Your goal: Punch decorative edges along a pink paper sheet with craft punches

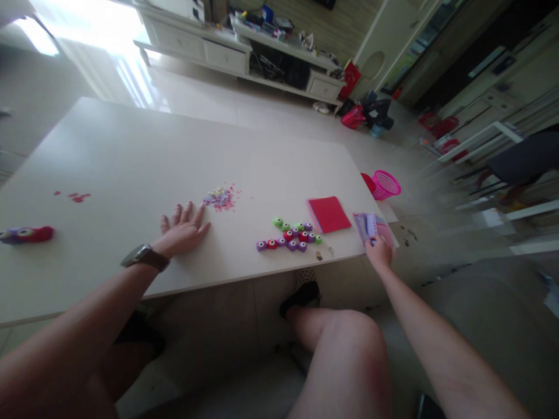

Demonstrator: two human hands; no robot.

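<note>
My left hand (184, 230) lies on the white table (144, 151) with its fingers spread, holding nothing. Its fingertips are beside a pile of tiny pink, white and lilac paper bits (220, 198). At the table's right corner my right hand (379, 251) is closed on the edge of some purple paper (371, 224), part of a spread of lilac and pink sheets. Between the hands sits a cluster of small green, red and purple craft punches (292, 235), each with an eye-like round mark. A stack of red square paper (329, 214) lies behind and right of them.
More punches, red and purple (28, 234), stand at the far left, with red paper bits (78, 198) behind them. Beyond the right edge is a pink basket (386, 185) on the floor. A white cabinet (222, 57) lines the far wall. My knee (349, 337) is below the front edge.
</note>
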